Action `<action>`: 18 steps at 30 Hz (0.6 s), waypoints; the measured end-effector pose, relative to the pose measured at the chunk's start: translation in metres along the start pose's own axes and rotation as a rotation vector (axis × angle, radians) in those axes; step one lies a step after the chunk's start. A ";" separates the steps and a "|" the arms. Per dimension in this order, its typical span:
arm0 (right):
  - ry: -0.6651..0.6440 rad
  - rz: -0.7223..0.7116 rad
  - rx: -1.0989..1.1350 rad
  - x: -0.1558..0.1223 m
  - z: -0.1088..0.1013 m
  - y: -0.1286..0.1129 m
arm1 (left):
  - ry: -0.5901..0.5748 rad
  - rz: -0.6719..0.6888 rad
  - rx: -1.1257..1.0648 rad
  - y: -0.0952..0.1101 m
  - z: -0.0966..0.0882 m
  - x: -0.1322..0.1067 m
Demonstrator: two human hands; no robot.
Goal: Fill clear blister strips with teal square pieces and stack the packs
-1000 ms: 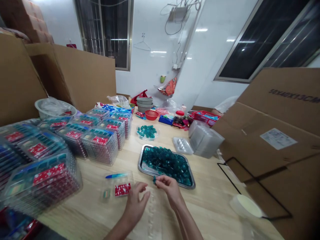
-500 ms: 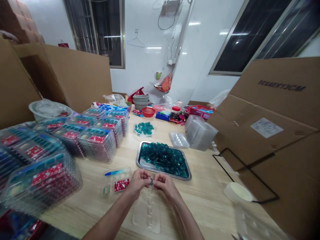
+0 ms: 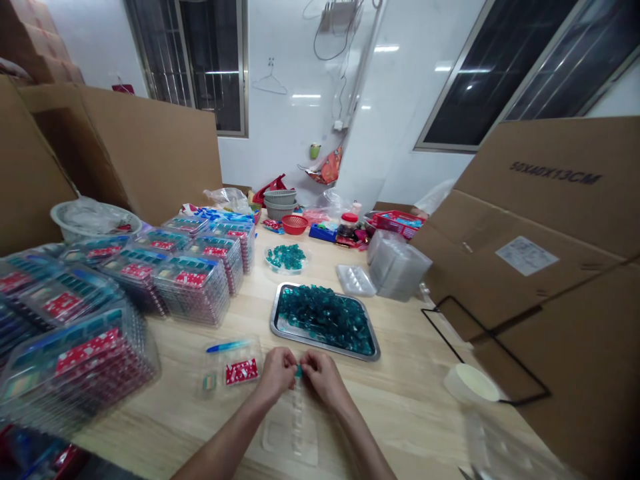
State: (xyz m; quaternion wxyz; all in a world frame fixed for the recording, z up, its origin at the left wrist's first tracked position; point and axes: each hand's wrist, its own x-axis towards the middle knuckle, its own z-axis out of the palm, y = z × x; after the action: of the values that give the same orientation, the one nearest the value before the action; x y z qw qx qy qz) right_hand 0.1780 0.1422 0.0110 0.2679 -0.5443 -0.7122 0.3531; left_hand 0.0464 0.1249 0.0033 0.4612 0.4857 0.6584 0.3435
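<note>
The left hand (image 3: 277,375) and right hand (image 3: 324,380) were pinched closed on a small teal piece (image 3: 299,371); a clear blister tray (image 3: 291,433) was laid beneath them on the desk (image 3: 415,420).

Stacked blister packs (image 3: 193,290) stand left of a metal tray (image 3: 325,348).

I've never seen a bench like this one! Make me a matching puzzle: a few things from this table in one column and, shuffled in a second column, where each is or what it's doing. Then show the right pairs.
Things:
1. Metal tray
2. Blue pen
3. Red basket
4. Left hand

Places and states:
A. At the far end of the table, beside stacked grey baskets
B. Holding a teal piece with the right hand
C. Heaped with teal pieces
D. Lying on a clear plastic pack

Pairs: 1-C, 2-D, 3-A, 4-B
</note>
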 end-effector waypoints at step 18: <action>-0.026 -0.118 -0.137 -0.010 -0.005 -0.001 | 0.079 0.200 0.192 -0.010 0.004 -0.012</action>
State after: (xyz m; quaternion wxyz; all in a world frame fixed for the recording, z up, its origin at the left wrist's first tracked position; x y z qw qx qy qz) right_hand 0.1842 0.1330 0.0151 0.2409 -0.5139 -0.7690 0.2941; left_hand 0.0480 0.1107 -0.0042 0.3496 0.5770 0.6541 0.3420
